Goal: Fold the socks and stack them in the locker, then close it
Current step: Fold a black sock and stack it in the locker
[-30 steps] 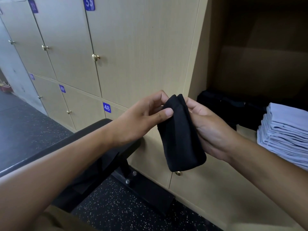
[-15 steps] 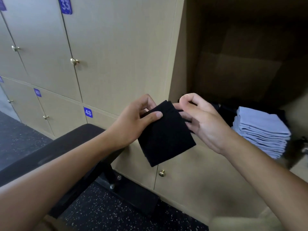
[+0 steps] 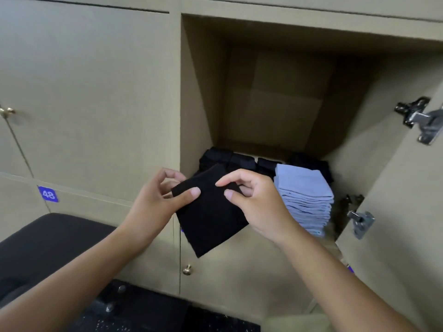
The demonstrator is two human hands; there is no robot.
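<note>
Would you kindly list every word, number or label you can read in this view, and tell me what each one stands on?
"48": white digits on a blue tag on a shut locker door at lower left.
A blue scrap shows beside the right forearm, near the open door: too little is visible to read.
Nothing legible on the black sock, the blue sock stack or the hinges.

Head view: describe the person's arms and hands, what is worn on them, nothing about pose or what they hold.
Both forearms are bare up to the frame edge: no sleeves show. The left hand and the right hand wear no gloves, and no rings, watch or wristband show. Fingernails are short and unpainted.
</note>
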